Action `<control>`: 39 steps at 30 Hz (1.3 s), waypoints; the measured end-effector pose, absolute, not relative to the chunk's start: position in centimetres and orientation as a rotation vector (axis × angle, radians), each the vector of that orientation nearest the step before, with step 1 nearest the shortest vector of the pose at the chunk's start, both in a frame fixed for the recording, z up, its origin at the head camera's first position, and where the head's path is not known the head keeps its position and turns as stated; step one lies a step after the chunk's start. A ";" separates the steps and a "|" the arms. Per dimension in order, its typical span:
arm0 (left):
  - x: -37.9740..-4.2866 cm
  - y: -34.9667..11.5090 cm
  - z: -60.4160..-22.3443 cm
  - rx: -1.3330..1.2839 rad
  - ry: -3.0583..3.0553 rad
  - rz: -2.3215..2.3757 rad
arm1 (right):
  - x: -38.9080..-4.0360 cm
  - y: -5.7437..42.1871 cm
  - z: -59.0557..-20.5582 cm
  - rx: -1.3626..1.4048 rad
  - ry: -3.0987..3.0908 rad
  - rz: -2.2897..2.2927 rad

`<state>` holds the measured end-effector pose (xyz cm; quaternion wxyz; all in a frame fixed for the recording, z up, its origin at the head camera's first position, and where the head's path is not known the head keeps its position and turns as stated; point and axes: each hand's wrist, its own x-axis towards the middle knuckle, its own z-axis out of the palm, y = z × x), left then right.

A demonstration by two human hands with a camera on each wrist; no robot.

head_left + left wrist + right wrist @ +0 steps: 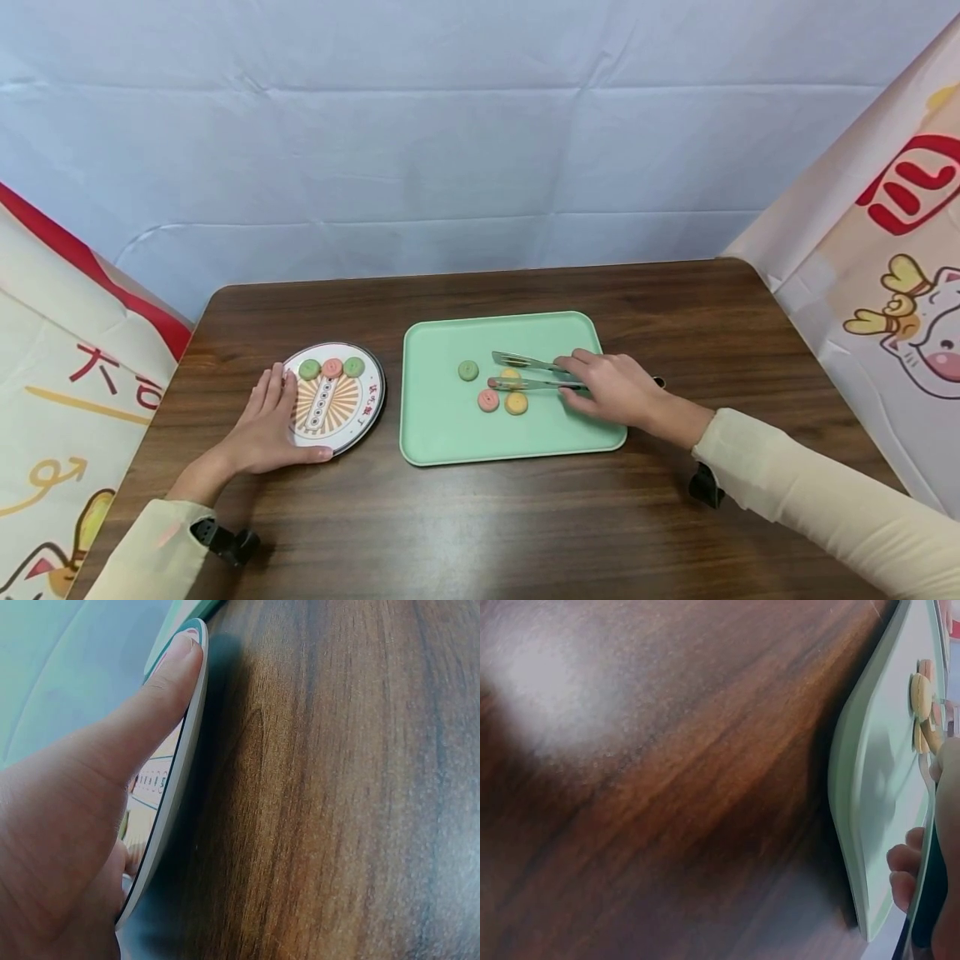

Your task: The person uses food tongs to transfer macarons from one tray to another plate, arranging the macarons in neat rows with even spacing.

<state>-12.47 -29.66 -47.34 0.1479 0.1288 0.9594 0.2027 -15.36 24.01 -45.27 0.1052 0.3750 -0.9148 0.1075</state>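
Note:
My right hand (618,387) holds a pair of metal tongs (536,384) over the light green tray (442,433). The tongs' arms are spread, and a yellow macaron (511,373) shows between them, partly covered by the nearer arm. Just in front lie a pink macaron (488,401) and another yellow macaron (516,403). A green macaron (468,370) sits farther left; a bit of pink shows at the nearer tip, mostly hidden. My left hand (264,429) rests at the near-left rim of a round printed plate (365,421), its thumb (161,694) along the edge.
On the plate's far side, a green macaron (309,369), a pink macaron (332,367) and another green macaron (354,367) form a row. Both plate and tray stand on a dark wooden table (465,517). Behind it hangs a pale cloth (420,150).

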 end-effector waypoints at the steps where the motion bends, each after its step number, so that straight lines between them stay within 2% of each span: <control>1: -12.5 -29.7 -47.3 0.371 2.761 0.582 | -15.4 24.0 -45.3 1.102 -2.704 0.318; 13: -12.1 -28.9 -45.9 0.375 2.771 0.547 | -15.5 24.1 -45.3 1.101 -2.738 0.351; 39: -12.0 -28.7 -45.7 0.370 2.767 0.553 | -15.4 23.9 -44.9 1.067 -2.775 0.385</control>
